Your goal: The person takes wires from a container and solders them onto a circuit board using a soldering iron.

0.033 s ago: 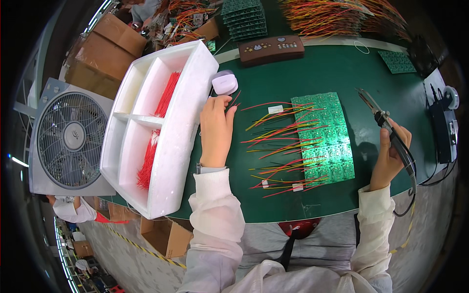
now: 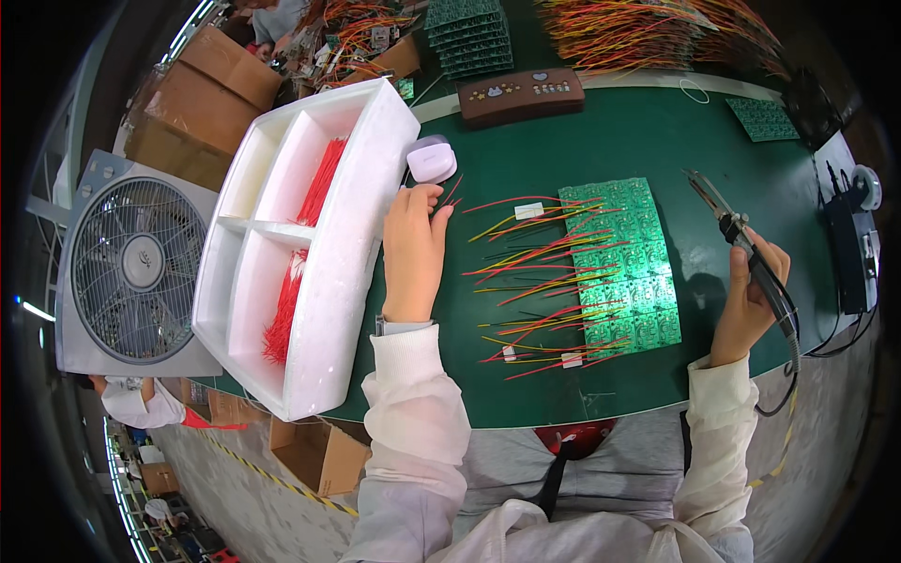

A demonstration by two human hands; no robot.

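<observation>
My left hand (image 2: 413, 253) hovers over the green table beside the foam box, fingers curled and thumb near the index finger. A pair of short red wires (image 2: 453, 191) sticks out at its fingertips. My right hand (image 2: 748, 298) grips a soldering iron (image 2: 762, 272), its metal tip pointing up and left, apart from the boards. Between my hands lies a green circuit board panel (image 2: 631, 267). Red, yellow and black wires (image 2: 526, 272) run leftward from its left side, a few with white connectors (image 2: 528, 211) at or near them.
A white foam box (image 2: 366, 235) with compartments holds red wire bundles. Behind stand a pale earbud case (image 2: 432, 161), a brown pencil case (image 2: 521, 97), stacked boards (image 2: 469, 38) and a wire heap (image 2: 648, 33). A black soldering station (image 2: 852, 249) is at right, a fan (image 2: 141, 267) at left.
A yellow wire near the panel's far end has shifted slightly away from me at its free end. My left hand has moved barely; the soldering iron stays where it was.
</observation>
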